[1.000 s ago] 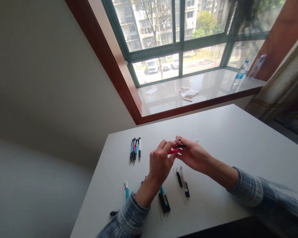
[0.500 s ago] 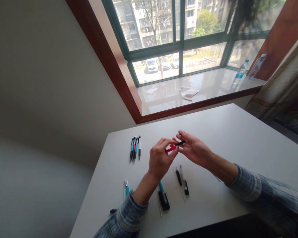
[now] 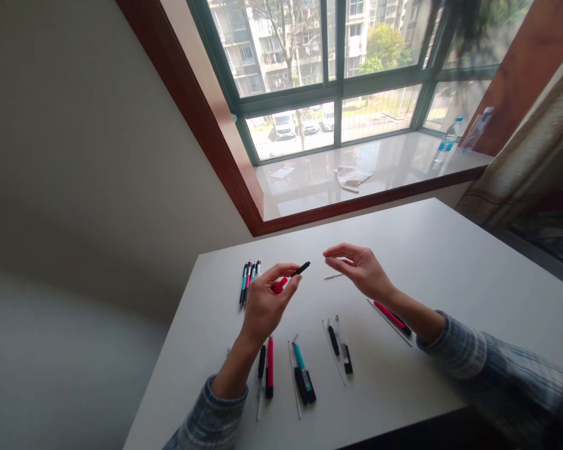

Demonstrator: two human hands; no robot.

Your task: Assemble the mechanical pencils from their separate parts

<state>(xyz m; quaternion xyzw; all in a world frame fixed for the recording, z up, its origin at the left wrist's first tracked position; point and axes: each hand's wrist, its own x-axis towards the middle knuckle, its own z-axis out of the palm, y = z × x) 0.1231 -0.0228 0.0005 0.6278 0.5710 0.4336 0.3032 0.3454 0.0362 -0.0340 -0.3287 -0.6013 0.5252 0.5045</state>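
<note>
My left hand (image 3: 267,303) is closed around a red pen barrel (image 3: 280,285), and a black pen grip (image 3: 301,269) sticks out from between its thumb and fingers. To the right, my right hand (image 3: 360,270) pinches a tiny dark piece between thumb and forefinger, too small to make out. A thin pen refill (image 3: 333,276) shows just below those fingers, its other end hidden by the hand. Under my right wrist lies a red pen barrel with a black end (image 3: 389,314), beside another thin refill.
Nearer me on the white table (image 3: 169,387) lie groups of pen parts: a red barrel (image 3: 269,369), a teal barrel (image 3: 301,359) and a clear barrel (image 3: 341,337), with black pieces and refills. Several whole pens (image 3: 244,284) lie far left. Water bottles (image 3: 446,145) stand on the windowsill.
My hands have drawn apart; the left moved left and down with the red barrel and black grip. The thin refill below my right fingers and the red barrel under my wrist now show.
</note>
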